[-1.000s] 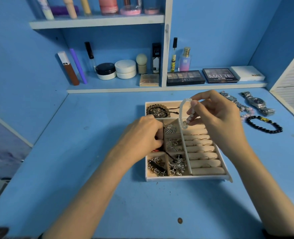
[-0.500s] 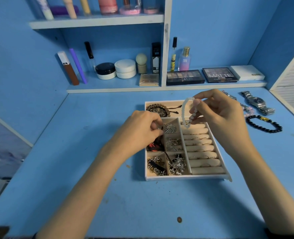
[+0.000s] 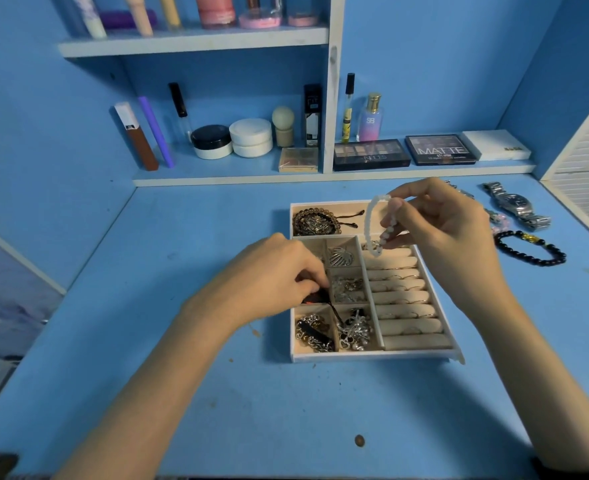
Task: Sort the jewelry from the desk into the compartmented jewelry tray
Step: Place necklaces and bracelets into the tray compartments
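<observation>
A beige compartmented jewelry tray (image 3: 372, 355) lies mid-desk, its small cells filled with chains, brooches and a brown bead bracelet (image 3: 315, 221) in the far long cell. My right hand (image 3: 442, 233) holds a white bead bracelet (image 3: 372, 225) up over the tray's far part. My left hand (image 3: 269, 282) rests at the tray's left side, fingertips pinching a black and red piece (image 3: 315, 298) in a left cell. On the desk to the right lie a black bead bracelet (image 3: 532, 247) and a silver watch (image 3: 514, 204).
A low shelf (image 3: 320, 176) behind the tray carries makeup palettes, jars, tubes and bottles. A white louvred panel (image 3: 584, 188) borders the desk's right side. A second watch and pink beads (image 3: 500, 221) peek out behind my right hand.
My left hand drew back slightly, then returned into the left cell and pinched the black and red piece. My right hand with the white bracelet stayed almost still.
</observation>
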The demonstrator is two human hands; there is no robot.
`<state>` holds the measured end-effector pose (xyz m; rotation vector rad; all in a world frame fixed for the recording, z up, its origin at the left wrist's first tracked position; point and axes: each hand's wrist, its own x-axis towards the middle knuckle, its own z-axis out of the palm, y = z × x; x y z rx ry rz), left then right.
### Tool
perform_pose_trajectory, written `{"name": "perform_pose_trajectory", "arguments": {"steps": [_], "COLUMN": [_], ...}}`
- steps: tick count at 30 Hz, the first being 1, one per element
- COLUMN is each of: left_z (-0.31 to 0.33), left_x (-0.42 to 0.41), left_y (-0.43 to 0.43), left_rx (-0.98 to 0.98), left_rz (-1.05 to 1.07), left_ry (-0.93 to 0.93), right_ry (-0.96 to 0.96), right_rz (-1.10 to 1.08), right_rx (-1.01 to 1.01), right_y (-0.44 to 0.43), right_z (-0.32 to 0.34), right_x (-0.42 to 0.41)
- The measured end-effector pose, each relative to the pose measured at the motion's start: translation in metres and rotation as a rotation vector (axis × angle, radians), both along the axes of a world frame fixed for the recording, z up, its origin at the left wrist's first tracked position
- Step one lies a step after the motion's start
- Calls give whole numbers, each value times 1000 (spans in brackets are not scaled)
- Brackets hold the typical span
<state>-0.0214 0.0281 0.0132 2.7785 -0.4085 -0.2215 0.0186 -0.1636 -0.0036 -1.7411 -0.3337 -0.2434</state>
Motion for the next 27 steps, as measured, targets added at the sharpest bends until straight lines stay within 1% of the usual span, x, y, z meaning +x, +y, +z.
{"name": "perform_pose_trajectory", "arguments": {"steps": [4,6,13,19,25,27], "left_z": [10,10,-1,-2,5,7], "left_x": [-2,0,11,14,6,4], "left_y": [6,8,2,-3,-3,-2], "left_rx": [60,68,-76,-93,-67,-73], "left_rz": [-53,-80,-58,-61,-116,-116], "left_ry": [126,145,92,135,109,130], "right_ry": [-4,-4,-7,-8,-4,-4], "right_rz": [7,6,1,7,9,4], "right_rx": [6,6,-22,1,4,4], "right_y": [0,1,2,5,4,3], "right_z": [-1,-1,0,0,0,0], "right_x": [0,-1,-1,-1,0,0]}}
